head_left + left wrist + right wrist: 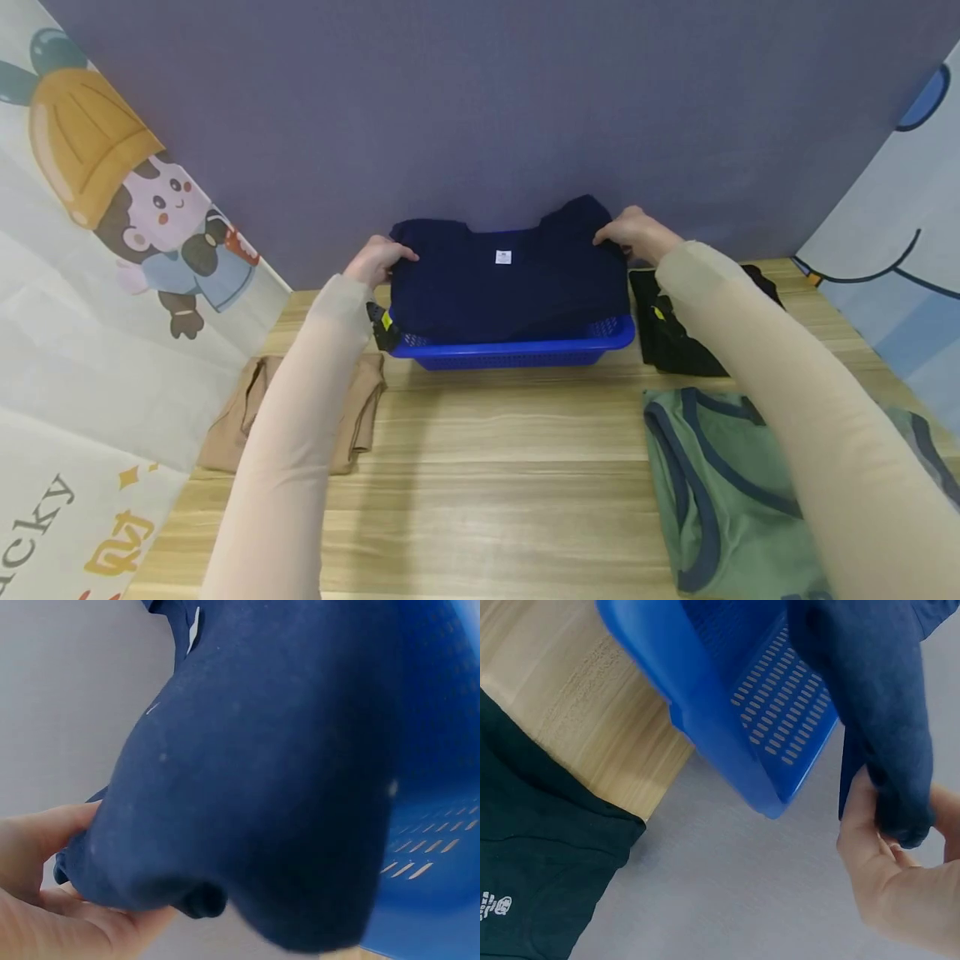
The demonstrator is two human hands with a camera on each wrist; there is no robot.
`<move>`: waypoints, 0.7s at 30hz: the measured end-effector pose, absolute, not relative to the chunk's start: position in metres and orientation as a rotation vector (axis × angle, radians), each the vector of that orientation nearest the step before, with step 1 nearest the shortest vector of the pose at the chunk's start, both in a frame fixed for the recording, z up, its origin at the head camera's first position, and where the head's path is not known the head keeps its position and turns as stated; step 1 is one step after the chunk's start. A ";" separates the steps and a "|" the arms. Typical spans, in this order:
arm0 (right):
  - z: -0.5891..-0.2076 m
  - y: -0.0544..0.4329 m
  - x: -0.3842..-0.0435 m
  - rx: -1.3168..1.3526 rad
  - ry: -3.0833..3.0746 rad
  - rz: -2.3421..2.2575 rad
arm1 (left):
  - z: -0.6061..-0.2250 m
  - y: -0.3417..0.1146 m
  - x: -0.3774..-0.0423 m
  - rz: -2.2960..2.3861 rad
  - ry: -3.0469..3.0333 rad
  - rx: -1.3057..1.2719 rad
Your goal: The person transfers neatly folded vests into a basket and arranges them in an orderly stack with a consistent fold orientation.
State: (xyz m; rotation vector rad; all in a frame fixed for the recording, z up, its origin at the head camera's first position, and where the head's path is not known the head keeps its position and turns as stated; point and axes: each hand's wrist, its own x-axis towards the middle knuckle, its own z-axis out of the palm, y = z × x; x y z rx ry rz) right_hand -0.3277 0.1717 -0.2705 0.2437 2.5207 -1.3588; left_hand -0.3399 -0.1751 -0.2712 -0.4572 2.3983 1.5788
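Navy cloth spans the space between a person's two hands: it is a folded top (510, 292), a small white label (503, 257) showing near its neckline. From where I stand, the left hand (378, 260) pinches one upper corner, thumb on the near face, and the right hand (641, 233) grips the opposite shoulder between thumb and fingers. The top is at the blue plastic basket (517, 348), spread above its opening, with the near rim showing below the fabric; whether the cloth touches the bottom inside, I cannot tell. The basket stands on a wood-grain surface (510, 467), close to a grey-purple wall (487, 108). Tan clothing (365, 400) lies folded to the left, partly behind the sleeved forearm. On the right, a black garment (663, 342) sits just beside the basket, and a green garment (742, 492) with blue trim lies nearer the person.
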 end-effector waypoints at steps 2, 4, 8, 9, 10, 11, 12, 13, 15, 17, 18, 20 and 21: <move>-0.273 0.170 -0.328 0.241 2.509 -1.359 | -0.271 -0.173 -0.340 1.557 2.413 -0.461; -0.276 0.169 -0.330 0.248 2.502 -1.352 | -0.270 -0.170 -0.340 1.529 2.428 -0.462; -0.281 0.168 -0.331 0.262 2.489 -1.357 | -0.275 -0.168 -0.347 1.468 2.458 -0.465; -0.283 0.168 -0.332 0.271 2.489 -1.356 | -0.280 -0.169 -0.352 1.452 2.467 -0.457; -0.284 0.167 -0.331 0.271 2.484 -1.359 | -0.281 -0.169 -0.356 1.438 2.462 -0.457; -0.285 0.166 -0.331 0.270 2.477 -1.365 | -0.283 -0.168 -0.359 1.427 2.458 -0.452; -0.286 0.165 -0.330 0.269 2.472 -1.370 | -0.296 -0.173 -0.374 1.407 2.478 -0.453; -0.286 0.164 -0.329 0.272 2.472 -1.371 | -0.309 -0.179 -0.389 1.400 2.485 -0.462; -0.287 0.162 -0.327 0.274 2.473 -1.371 | -0.341 -0.193 -0.426 1.379 2.508 -0.477; -0.288 0.161 -0.325 0.275 2.472 -1.365 | -0.375 -0.209 -0.463 1.360 2.535 -0.486; -0.288 0.160 -0.324 0.277 2.474 -1.356 | -0.393 -0.218 -0.482 1.343 2.559 -0.492; -0.289 0.160 -0.324 0.278 2.470 -1.333 | -0.400 -0.222 -0.489 1.310 2.557 -0.480; -0.290 0.159 -0.324 0.279 2.464 -1.325 | -0.399 -0.221 -0.487 1.289 2.567 -0.463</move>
